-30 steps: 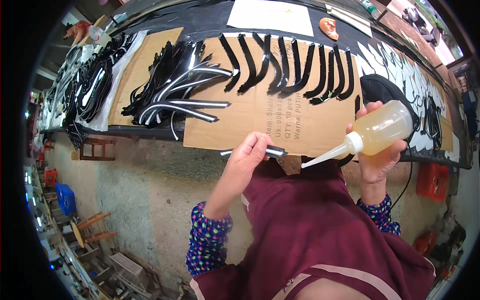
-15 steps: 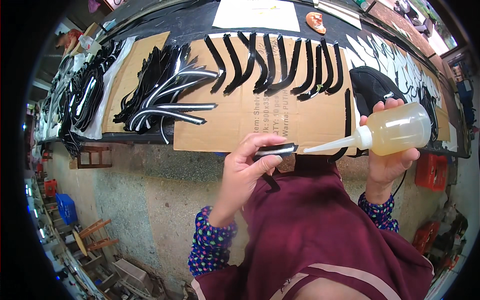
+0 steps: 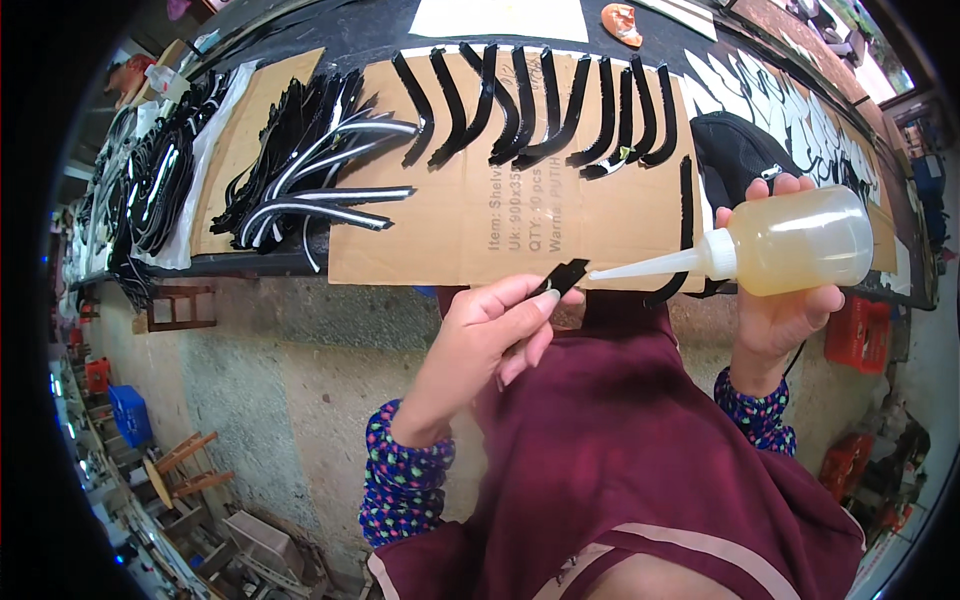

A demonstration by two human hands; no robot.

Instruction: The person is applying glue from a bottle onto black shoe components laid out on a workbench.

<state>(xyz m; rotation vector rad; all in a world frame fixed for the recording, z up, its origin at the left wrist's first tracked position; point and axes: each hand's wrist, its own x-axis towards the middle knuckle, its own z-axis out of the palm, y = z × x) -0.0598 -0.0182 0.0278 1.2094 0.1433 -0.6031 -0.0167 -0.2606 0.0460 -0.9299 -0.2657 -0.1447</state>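
Black table (image 3: 365, 40) seen across the far side. A brown cardboard sheet (image 3: 400, 250) is laid at its near edge, middle. At far left, a large pile of black-and-white strips (image 3: 165, 190) is heaped on white sheeting. Just right of it, a bundle of black strips (image 3: 275, 150) is fanned out, with white-striped ends spread onto the cardboard. White paper (image 3: 500, 18) is placed beyond the cardboard, far side. A black bag (image 3: 730, 145) is set at the cardboard's right edge. A row of curved black strips (image 3: 573, 115) is lined up along the cardboard's far half, some overlapping.

Clear bottle (image 3: 800, 240), part-filled with yellowish liquid, is gripped by the right hand (image 3: 775, 330), tilted, nozzle (image 3: 645, 265) pointed left. Short black strip (image 3: 568, 275) is pinched between left hand (image 3: 490, 330) thumb and fingers, at the cardboard's near edge. Nozzle tip is just beside the strip's end; contact can't be confirmed.
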